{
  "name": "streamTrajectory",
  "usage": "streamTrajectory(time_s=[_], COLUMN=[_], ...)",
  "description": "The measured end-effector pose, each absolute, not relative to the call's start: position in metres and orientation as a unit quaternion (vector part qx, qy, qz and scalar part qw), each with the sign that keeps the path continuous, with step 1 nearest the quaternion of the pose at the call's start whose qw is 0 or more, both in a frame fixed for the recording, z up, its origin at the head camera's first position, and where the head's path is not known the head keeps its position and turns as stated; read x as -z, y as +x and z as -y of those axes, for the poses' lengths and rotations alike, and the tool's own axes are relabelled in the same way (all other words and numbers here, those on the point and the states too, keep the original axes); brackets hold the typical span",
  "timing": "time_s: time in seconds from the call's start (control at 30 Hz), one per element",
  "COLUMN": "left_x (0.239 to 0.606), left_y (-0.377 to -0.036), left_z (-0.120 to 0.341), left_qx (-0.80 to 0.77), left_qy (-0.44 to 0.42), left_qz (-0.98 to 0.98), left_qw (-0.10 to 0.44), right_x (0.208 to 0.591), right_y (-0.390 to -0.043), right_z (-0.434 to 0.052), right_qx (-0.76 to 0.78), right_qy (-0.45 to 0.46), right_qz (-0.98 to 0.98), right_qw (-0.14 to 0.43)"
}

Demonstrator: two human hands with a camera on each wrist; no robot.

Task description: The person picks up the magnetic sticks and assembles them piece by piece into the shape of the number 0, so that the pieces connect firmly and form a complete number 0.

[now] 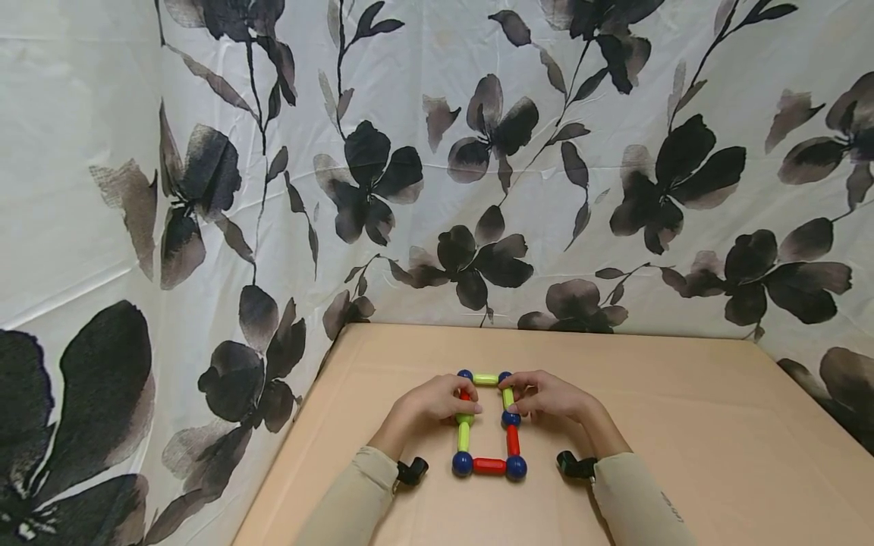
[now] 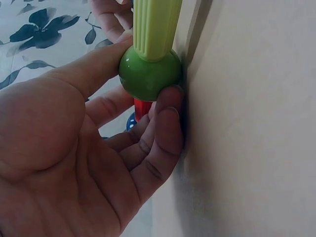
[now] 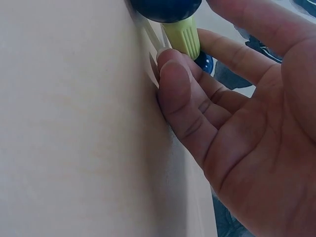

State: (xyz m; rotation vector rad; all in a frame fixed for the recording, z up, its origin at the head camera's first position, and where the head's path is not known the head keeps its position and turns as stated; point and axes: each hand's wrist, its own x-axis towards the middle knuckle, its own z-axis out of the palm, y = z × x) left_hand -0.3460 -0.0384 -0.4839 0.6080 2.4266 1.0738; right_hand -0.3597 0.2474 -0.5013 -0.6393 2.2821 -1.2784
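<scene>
A closed rectangle of coloured rods and balls, like a magnetic building set, lies on the table. My left hand grips its left side, thumb and fingers about the green ball, with a red rod beyond it. A yellow-green rod runs from that ball toward me. On the right side, my right hand holds a yellow-green rod, fingers curled beside it and thumb by the blue ball at its near end. Another blue ball is at its far end, under the fingertips.
The near side has a red rod between two blue balls. Another yellow-green rod forms the far side. Around the tan table hangs a white cloth with dark flowers. Black wrist cameras sit by both cuffs.
</scene>
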Motion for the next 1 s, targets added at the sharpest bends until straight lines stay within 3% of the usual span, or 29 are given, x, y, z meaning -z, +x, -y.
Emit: streamTrajectory(time_s=[1.0], left_x=[0.4828], left_y=[-0.3436], left_z=[0.0378], left_qx=[-0.371], left_qy=[0.226], left_qz=[-0.879], left_qw=[0.198], right_x=[0.4988], right_y=[-0.3575], right_z=[-0.2452], right_qx=[0.467], right_qy=[-0.240], right_qz=[-0.821], right_qw=[0.227])
